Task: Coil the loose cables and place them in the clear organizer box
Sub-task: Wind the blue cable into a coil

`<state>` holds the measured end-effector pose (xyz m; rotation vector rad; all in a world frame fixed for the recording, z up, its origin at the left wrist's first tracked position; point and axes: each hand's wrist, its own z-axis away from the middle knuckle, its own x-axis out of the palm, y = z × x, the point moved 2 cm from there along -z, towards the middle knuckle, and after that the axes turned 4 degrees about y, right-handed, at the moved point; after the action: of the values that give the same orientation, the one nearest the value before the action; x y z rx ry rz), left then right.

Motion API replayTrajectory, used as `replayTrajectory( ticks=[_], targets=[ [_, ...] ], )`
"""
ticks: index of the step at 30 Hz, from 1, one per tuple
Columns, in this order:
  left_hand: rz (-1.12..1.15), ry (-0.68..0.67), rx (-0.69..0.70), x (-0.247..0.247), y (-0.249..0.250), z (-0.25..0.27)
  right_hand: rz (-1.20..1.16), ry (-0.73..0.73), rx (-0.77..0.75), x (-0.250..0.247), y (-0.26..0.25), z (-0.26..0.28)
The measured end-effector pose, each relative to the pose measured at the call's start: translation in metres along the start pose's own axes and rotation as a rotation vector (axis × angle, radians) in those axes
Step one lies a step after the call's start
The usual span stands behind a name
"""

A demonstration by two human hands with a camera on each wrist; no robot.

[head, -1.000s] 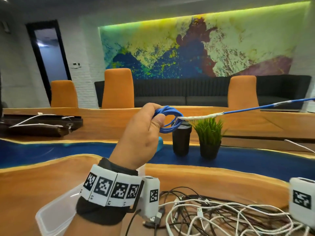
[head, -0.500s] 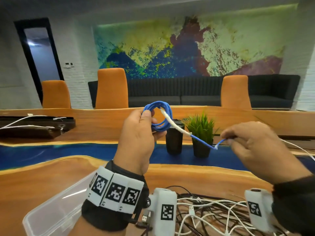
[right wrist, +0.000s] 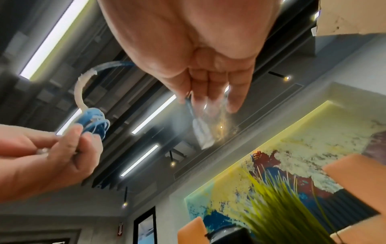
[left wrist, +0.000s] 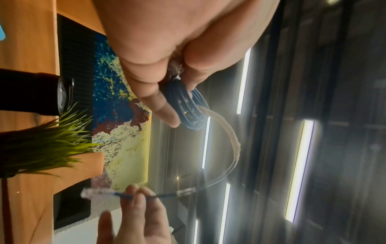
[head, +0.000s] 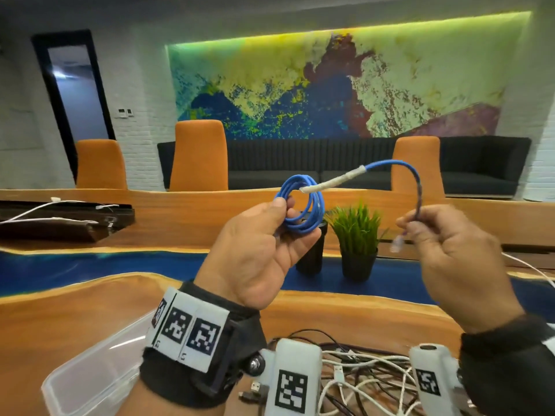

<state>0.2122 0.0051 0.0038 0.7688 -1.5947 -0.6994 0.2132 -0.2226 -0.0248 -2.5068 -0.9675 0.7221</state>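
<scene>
Wooden table [head: 60, 319], clear box [head: 90, 376], tangled cables [head: 360, 376], potted plant [head: 357, 238]

My left palm [head: 255, 259] hides the coil's [head: 303, 205] lower turns. The plug [right wrist: 201, 132] smears to a pale blur in my right-wrist view. The box [head: 90, 379] runs off the bottom edge, and the cable heap [head: 360, 376] sits half behind my wrist cameras, cut off below.

Office lounge: long wooden table [head: 75, 319], orange chairs [head: 198, 154], sofa [head: 330, 163].
</scene>
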Motion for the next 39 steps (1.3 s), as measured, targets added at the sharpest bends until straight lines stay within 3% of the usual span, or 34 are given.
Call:
replayTrajectory(
  ticks=[2,3,6,8,11,15,20,25,27,32,34,39],
  targets=[
    [-0.083,-0.066,0.011,0.009,-0.008,0.005,0.013,-0.003,0.06,0.005,-0.001,0.001],
    [-0.147,-0.082,0.029,0.012,-0.012,0.006,-0.116,0.021,0.165,0.007,-0.002,0.001],
    [-0.39,-0.08,0.12,0.016,-0.026,0.005,-0.801,0.054,0.572,0.016,-0.014,0.004],
    [-0.52,-0.093,0.194,0.018,-0.033,0.006,-1.112,0.037,0.726,0.022,-0.024,0.007],
    [-0.624,-0.121,0.27,0.019,-0.039,0.007,-1.297,-0.001,0.836,0.025,-0.03,0.009],
    [-0.643,-0.128,0.289,0.016,-0.04,0.004,-1.373,0.005,0.936,0.024,-0.026,0.009],
    [-0.622,-0.194,0.337,0.018,-0.042,0.005,-1.382,-0.438,0.851,0.029,-0.032,0.017],
    [-0.644,-0.26,0.457,0.021,-0.039,0.014,-1.449,-0.766,0.677,0.021,-0.032,0.021],
    [-0.638,-0.273,0.476,0.024,-0.039,0.017,-1.414,-0.793,0.609,0.02,-0.036,0.024],
    [-0.792,-0.195,0.693,0.019,-0.038,0.012,-1.284,-0.588,0.61,0.019,-0.049,0.023],
    [-0.715,-0.091,0.697,0.011,-0.033,0.006,-1.064,-0.612,0.515,0.016,-0.051,0.022],
    [-0.235,0.083,0.487,-0.003,0.002,-0.001,-0.268,-0.735,0.165,0.026,-0.034,0.029]
  ],
)
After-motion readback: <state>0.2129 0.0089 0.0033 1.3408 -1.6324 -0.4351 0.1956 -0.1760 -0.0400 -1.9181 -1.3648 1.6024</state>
